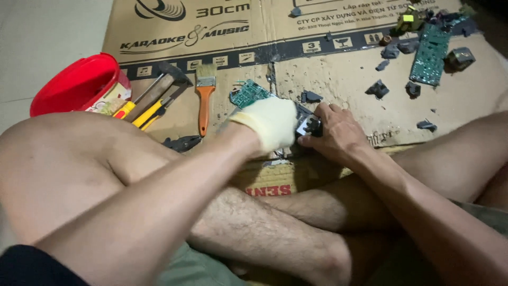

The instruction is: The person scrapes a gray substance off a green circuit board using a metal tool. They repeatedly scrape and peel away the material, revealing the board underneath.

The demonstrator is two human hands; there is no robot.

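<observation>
**Head view: two hands on a small dark part over flattened cardboard**

The gloved left hand (pixel 270 123) and the bare right hand (pixel 333 132) meet on a small black-and-white part (pixel 312 127), fingers of both closed round it, apparently to steady it from both sides just above the flattened cardboard box (pixel 338 85). A green circuit board (pixel 247 93) juts out behind the glove. Left of the part lie an orange-handled paintbrush (pixel 204 95), a hammer (pixel 159 85) and yellow-handled tools (pixel 145 112), within reach. Further left, a red container (pixel 76 85) lies tipped; its contents cannot be made out. Far right of the part rest a second circuit board (pixel 429 55) and scattered dark fragments (pixel 378 89).
</observation>
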